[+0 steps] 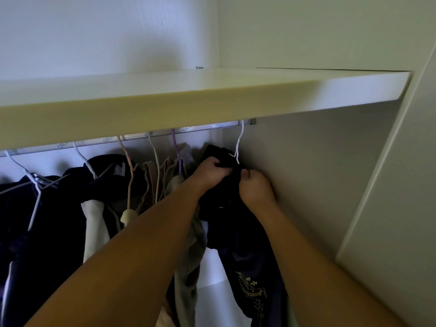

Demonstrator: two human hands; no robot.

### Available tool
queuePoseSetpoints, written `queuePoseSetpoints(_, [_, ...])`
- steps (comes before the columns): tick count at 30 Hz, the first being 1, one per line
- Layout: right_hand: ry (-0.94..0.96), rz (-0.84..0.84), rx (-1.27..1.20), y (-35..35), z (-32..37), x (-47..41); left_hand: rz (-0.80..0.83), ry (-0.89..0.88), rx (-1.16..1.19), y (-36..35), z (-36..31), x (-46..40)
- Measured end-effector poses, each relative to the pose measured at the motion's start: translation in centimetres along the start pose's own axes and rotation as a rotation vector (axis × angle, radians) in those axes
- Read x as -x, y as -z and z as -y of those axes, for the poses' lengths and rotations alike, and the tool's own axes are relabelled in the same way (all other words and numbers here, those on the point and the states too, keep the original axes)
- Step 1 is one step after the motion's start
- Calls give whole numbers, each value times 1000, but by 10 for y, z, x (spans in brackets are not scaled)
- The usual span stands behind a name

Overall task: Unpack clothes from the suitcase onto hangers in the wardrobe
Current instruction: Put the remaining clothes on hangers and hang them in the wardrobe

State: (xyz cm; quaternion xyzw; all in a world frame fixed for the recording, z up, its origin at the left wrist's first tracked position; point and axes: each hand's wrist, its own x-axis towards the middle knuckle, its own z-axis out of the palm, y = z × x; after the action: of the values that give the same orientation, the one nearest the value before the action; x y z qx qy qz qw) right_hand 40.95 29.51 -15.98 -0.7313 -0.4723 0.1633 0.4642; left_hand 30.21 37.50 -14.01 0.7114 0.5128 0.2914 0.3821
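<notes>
Hanging near the right end of the rail [141, 139], the black garment [226, 208] sits on a white hanger [238, 143] close to the wardrobe's side wall. Both grips are closed on its cloth near the hook: the left hand [210, 172] and the right hand [256, 186] each bunch the fabric. Several clothes [99, 185] already hang to the left, so the task seems well advanced. The suitcase is not in view, so I cannot tell what is left.

My two arms are bare, with no sleeves on them. My left grip [210, 172] and right grip [256, 186] have no gloves or rings.
</notes>
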Motion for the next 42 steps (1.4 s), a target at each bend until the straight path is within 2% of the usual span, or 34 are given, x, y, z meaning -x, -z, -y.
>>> queuePoseSetpoints(3, [17,-5,3,1,-1,-1,-81,-142,-244,1,-5,1])
queuePoseSetpoints(5, [8,-9,-18,1,-2,-4,-148,-210,-324,3,-10,1])
queuePoseSetpoints(8, [21,16,-98,5,11,-16,-182,-328,-302,12,-17,8])
queuePoseSetpoints(11, [-10,89,-212,16,37,-29,-189,-362,-241,25,-19,17])
queuePoseSetpoints(14, [-61,242,-288,23,51,-37,-163,-378,-150,32,-18,25])
queuePoseSetpoints(16, [-86,318,-218,25,51,-36,-95,-402,-131,32,-16,32])
queuePoseSetpoints(19, [-73,379,-92,27,47,-32,24,-421,-199,22,-3,42])
queuePoseSetpoints(22, [-77,395,-44,26,44,-34,50,-442,-205,14,11,49])
queuePoseSetpoints(25, [-109,379,-112,25,43,-32,37,-432,-217,7,14,53])
queuePoseSetpoints(30, [-196,248,-191,21,42,-27,42,-377,-256,-4,12,53])
queuePoseSetpoints(32, [-225,243,-245,20,40,-25,84,-283,-179,-5,13,54])
queuePoseSetpoints(37, [-149,316,-185,18,40,-20,238,-44,120,-5,16,61])
queuePoseSetpoints(40, [-161,325,-255,15,35,-21,299,-6,169,-8,24,58])
queuePoseSetpoints(42, [-158,325,-303,14,32,-21,236,-42,123,-11,29,54])
